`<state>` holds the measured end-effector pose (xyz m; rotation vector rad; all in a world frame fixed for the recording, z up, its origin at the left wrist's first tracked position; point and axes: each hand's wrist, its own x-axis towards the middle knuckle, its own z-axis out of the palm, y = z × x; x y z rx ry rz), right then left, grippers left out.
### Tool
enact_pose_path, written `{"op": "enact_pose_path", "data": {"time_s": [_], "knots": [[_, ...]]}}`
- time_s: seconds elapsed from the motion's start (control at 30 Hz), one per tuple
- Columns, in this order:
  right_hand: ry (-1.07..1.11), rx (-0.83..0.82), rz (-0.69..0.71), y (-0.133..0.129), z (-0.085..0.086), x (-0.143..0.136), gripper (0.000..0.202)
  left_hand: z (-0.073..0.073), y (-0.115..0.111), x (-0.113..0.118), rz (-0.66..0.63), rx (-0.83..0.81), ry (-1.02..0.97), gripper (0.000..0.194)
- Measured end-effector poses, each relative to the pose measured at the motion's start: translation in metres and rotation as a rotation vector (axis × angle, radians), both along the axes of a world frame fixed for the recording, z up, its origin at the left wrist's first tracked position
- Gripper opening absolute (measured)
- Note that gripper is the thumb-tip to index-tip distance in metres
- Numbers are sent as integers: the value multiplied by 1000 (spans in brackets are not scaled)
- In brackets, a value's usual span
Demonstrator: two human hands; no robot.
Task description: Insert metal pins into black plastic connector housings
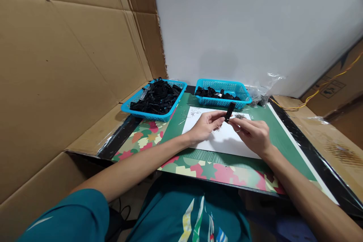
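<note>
My left hand (205, 125) pinches a short, flat black piece (230, 111) by its lower end, so that it stands up between my hands. Against that same end press the closed fingertips of my right hand (251, 132); whatever they hold is too small to make out. A thin, pin-like sliver (237, 131) shows just under the right fingers. Both hands are above a white sheet (227, 148). On the sheet, behind my right fingers, lies a small heap of fine metal bits (240, 116), and more are scattered at its far left corner (195, 112).
A blue basket (153, 116) heaped with black pieces stands at the left. Another blue basket (222, 103) with fewer black pieces is at the back, beside a clear plastic bag (259, 96). Cardboard (85, 45) walls the left side; a yellow cable (306, 102) runs along the right.
</note>
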<state>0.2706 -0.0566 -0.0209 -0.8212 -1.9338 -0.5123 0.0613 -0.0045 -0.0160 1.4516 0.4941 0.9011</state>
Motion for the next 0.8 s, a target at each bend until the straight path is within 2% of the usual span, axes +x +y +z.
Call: {"op": "enact_pose_path", "data": {"time_s": [0.2,0.37,0.47,0.67,0.8], "knots": [[-83,38,-63,-1,0,2,16,0,0,0,13,57,-8,50],[-111,-135,-76,-3,1,5,26,1,-1,-2,5,69,44,53],[-80,-203,-36,-3,4,6,28,2,-1,-3,-13,70,62,57],[63,-293,131,-2,6,2,22,4,-3,-2,-104,-30,33,60],[86,-267,141,0,5,2,14,5,-5,-2,-149,-179,-11,53]]}}
